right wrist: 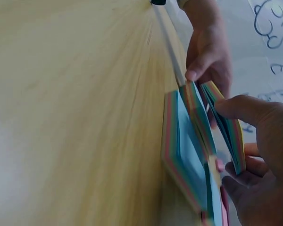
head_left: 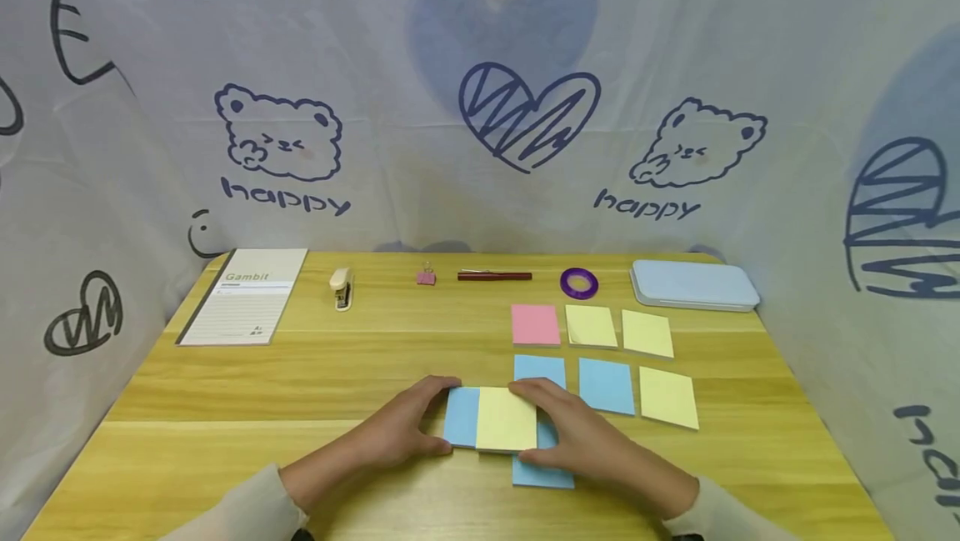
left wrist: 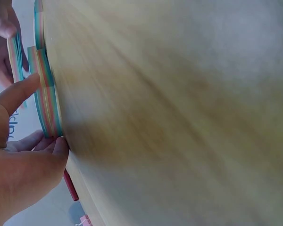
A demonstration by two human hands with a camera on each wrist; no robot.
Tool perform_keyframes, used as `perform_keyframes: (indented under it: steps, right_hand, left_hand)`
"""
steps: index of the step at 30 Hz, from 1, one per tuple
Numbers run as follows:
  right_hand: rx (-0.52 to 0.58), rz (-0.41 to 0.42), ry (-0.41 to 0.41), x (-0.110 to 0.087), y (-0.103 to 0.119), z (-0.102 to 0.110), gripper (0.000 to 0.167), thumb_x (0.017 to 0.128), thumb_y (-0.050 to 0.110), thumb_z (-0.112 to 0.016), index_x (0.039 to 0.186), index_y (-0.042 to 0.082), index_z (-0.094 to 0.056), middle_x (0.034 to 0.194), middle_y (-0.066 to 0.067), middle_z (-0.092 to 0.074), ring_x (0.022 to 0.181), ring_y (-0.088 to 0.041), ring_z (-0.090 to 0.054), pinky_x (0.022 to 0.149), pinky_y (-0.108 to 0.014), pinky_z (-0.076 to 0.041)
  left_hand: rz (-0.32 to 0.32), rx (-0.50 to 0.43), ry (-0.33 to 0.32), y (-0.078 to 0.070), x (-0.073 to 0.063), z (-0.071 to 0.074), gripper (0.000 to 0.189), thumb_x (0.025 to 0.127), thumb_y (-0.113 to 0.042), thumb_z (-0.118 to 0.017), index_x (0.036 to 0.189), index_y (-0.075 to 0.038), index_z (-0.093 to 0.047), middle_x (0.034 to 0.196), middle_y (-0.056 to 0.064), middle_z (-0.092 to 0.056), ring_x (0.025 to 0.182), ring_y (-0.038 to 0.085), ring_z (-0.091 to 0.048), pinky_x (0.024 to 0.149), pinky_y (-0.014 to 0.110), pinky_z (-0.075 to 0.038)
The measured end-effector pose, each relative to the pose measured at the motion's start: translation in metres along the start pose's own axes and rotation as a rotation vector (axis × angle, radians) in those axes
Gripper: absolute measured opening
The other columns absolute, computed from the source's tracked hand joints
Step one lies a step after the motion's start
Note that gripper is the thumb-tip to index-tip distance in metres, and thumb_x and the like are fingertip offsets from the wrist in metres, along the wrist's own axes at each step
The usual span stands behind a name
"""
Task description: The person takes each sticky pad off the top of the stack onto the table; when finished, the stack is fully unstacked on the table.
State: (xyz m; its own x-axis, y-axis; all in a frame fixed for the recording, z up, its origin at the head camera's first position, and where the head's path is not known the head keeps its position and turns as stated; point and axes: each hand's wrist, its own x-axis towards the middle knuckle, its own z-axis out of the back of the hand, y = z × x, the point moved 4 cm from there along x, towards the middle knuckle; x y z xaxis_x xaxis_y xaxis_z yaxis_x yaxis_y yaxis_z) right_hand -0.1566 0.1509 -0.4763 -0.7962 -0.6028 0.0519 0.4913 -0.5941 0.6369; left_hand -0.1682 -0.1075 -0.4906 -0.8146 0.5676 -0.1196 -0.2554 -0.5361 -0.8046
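Observation:
My left hand [head_left: 397, 433] grips a blue-topped sticky note pad [head_left: 461, 418] by its far and near edges. Thumb and fingers of my right hand [head_left: 581, 433] pinch a yellow-topped sticky note pad [head_left: 507, 418], which overlaps the blue-topped one from above and hides its right part. In the right wrist view, the yellow-topped pad [right wrist: 232, 134] tilts, with a gap between it and the left hand's pad [right wrist: 197, 115]. Striped pink, orange and green layers show along the edges of the left hand's pad [left wrist: 45, 94]. Another blue pad [head_left: 543, 476] lies partly under my right hand.
Right of centre lie more sticky pads: a pink one [head_left: 536, 325], two blue, including one [head_left: 606, 385], and several yellow, including one [head_left: 668, 397]. Along the back are a notebook [head_left: 243, 299], stapler [head_left: 341, 288], binder clip [head_left: 426, 278], pen [head_left: 495, 276], purple tape roll [head_left: 567, 284] and pale blue case [head_left: 693, 284].

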Motion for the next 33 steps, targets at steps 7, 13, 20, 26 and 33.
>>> perform_keyframes:
  steps: [7, 13, 20, 26, 33]
  right_hand:
    - [-0.007, -0.036, -0.032, -0.044, -0.023, 0.015, 0.084, 0.086, 0.038, -0.084, 0.156, 0.014, -0.044, 0.156, -0.001, -0.047, 0.142, -0.031, -0.047, 0.112, -0.059, -0.044]
    - [-0.05, -0.059, -0.082, -0.082, -0.043, 0.026, 0.082, 0.086, 0.041, -0.084, 0.155, 0.017, -0.047, 0.152, 0.001, -0.051, 0.138, -0.032, -0.051, 0.108, -0.061, -0.046]
    - [-0.15, -0.13, -0.123, -0.115, -0.063, 0.036, 0.083, 0.082, 0.044, -0.087, 0.153, 0.024, -0.049, 0.151, 0.007, -0.053, 0.135, -0.025, -0.053, 0.105, -0.053, -0.052]
    - [-0.204, -0.086, -0.138, -0.121, -0.067, 0.034, 0.088, 0.077, 0.034, -0.092, 0.153, 0.022, -0.05, 0.151, 0.004, -0.054, 0.135, -0.025, -0.053, 0.104, -0.047, -0.053]
    - [-0.196, -0.072, -0.101, -0.119, -0.064, 0.036, 0.085, 0.084, 0.046, -0.085, 0.155, 0.02, -0.046, 0.151, 0.001, -0.053, 0.133, -0.029, -0.053, 0.104, -0.047, -0.053]
  left_hand:
    - [-0.005, 0.013, -0.01, -0.001, -0.001, 0.0, 0.079, 0.086, -0.014, -0.085, 0.152, -0.003, -0.042, 0.151, 0.015, -0.049, 0.144, 0.036, -0.042, 0.119, 0.055, -0.036]
    - [0.001, 0.012, -0.011, -0.002, -0.001, 0.0, 0.079, 0.086, -0.013, -0.085, 0.151, -0.003, -0.043, 0.15, 0.014, -0.05, 0.144, 0.034, -0.043, 0.119, 0.054, -0.036]
    - [-0.013, 0.006, -0.016, -0.004, 0.0, 0.001, 0.078, 0.085, -0.014, -0.086, 0.15, -0.003, -0.044, 0.149, 0.014, -0.05, 0.143, 0.035, -0.043, 0.118, 0.056, -0.036]
    - [-0.014, 0.006, -0.014, -0.004, 0.0, 0.001, 0.078, 0.085, -0.014, -0.086, 0.151, -0.003, -0.044, 0.15, 0.015, -0.05, 0.144, 0.036, -0.043, 0.119, 0.056, -0.035]
    - [-0.015, -0.004, -0.01, -0.004, -0.001, 0.001, 0.078, 0.086, -0.016, -0.086, 0.15, -0.003, -0.044, 0.149, 0.015, -0.05, 0.144, 0.037, -0.043, 0.118, 0.057, -0.035]
